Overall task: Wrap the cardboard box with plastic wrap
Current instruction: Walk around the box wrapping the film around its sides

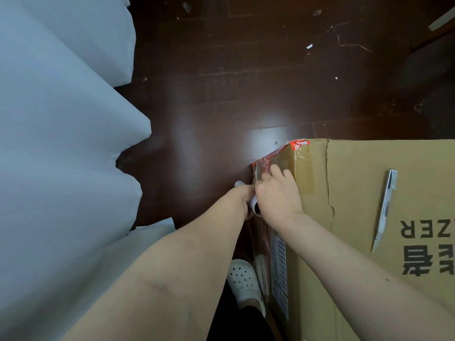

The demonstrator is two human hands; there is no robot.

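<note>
While my left hand (242, 201) grips the plastic wrap roll (254, 205) beside the cardboard box (357, 254) on the floor, my right hand (278, 193) pinches the film (259, 168) at its near-left top corner; looks like early days, top bare, most wrapping left.

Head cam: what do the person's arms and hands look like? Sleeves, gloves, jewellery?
The left forearm and right forearm are bare, with no sleeve in view. The left hand and right hand are ungloved. No watch, bracelet or ring shows.
</note>
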